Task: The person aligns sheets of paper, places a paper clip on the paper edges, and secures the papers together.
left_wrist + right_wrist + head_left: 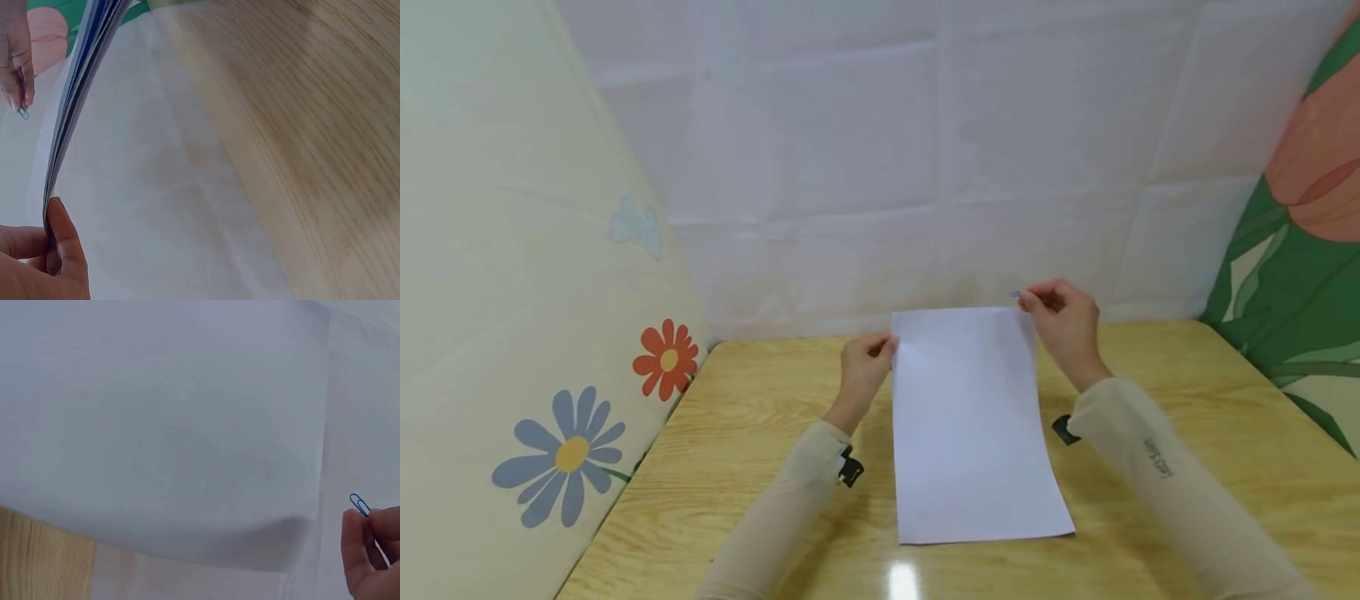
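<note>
A thin stack of white paper sheets [967,425] is held up over the table, its lower end nearest me. My left hand [867,371] pinches the stack's left edge near the top, between thumb and fingers. Seen edge-on in the left wrist view, the sheets [70,103] bow slightly and show several layers. A small blue paper clip [359,504] sticks out from the fingertips of my right hand [1066,327], which pinches it beside the stack's top right corner. In the right wrist view the clip is apart from the paper.
The wood-grain table [760,467] runs back to a white cloth backdrop [850,150]. Flower-printed panels stand at the left [467,275] and right [1292,275]. Dark wrist devices show at both cuffs.
</note>
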The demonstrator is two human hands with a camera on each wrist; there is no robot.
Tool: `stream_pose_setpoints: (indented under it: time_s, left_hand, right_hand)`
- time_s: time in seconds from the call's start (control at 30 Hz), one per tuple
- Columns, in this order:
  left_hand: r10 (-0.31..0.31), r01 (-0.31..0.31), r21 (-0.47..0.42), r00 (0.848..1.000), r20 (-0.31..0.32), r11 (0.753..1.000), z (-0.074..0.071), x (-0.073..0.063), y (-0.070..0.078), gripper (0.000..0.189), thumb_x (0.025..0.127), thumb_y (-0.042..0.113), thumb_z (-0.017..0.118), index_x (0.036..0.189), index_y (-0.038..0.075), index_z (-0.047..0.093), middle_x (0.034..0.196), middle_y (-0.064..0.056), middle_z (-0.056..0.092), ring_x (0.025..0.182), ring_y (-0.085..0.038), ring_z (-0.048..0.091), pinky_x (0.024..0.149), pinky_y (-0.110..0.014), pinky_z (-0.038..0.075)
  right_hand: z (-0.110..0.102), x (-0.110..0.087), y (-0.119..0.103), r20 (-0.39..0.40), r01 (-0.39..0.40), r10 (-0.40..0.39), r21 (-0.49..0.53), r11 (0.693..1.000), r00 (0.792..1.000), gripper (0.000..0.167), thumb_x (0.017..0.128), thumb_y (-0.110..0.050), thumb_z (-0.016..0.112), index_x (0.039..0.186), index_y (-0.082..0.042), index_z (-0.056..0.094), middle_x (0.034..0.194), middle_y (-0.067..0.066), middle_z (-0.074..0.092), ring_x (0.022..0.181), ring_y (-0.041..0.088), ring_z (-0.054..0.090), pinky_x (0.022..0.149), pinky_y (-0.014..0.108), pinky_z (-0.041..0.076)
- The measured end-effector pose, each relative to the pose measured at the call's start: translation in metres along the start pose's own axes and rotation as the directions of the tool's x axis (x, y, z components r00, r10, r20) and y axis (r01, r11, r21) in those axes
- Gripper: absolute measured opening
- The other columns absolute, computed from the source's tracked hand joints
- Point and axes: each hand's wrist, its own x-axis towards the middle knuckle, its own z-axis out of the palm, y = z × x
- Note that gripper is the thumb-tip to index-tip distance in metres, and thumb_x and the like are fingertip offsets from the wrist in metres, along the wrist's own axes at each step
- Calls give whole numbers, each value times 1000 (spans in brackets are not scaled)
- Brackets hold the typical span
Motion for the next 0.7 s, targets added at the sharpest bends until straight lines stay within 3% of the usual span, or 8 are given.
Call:
stream_pose_setpoints:
  time_s: [0.17,0.23,0.4,0.5,0.7]
  left_hand:
    - [36,-35,29,999,-13,999,1,1,-1,12,87,3,67,93,-6,73,80,-17,68,62,-6,52,55,-17,46]
    - [51,-51,31,999,-18,998,2,1,-2,11,87,2,67,92,-6,73,78,-16,68,61,-5,52,54,-17,45]
    - [102,-101,44,995,-21,994,2,0,0,10,86,1,66,88,-6,73,73,-15,66,59,-5,50,53,-17,44]
    - [122,-121,61,992,-16,991,2,0,1,10,87,0,66,87,-6,73,72,-14,66,59,-6,49,53,-17,42]
    - [122,-122,70,993,0,990,3,-2,4,12,88,1,66,93,-6,74,79,-17,69,62,-7,51,56,-18,44]
  right_hand:
    - [13,-7,-4,58,25,-26,18,1000,998,17,85,-2,71,92,13,66,85,22,67,69,-5,60,66,10,49]
    - [18,-13,-15,90,39,-39,9,999,995,16,86,0,70,92,15,65,88,29,66,70,-4,60,66,9,47]
    - [31,-20,-23,140,48,-49,14,999,989,14,86,0,69,92,12,66,89,26,67,73,0,60,68,11,49]
    - [36,-18,-11,151,50,-52,19,999,987,13,86,-4,71,92,7,68,90,20,68,75,1,61,69,13,49]
    - [40,-18,-15,135,81,-87,47,996,987,11,84,0,72,89,9,69,88,23,68,74,0,60,68,12,49]
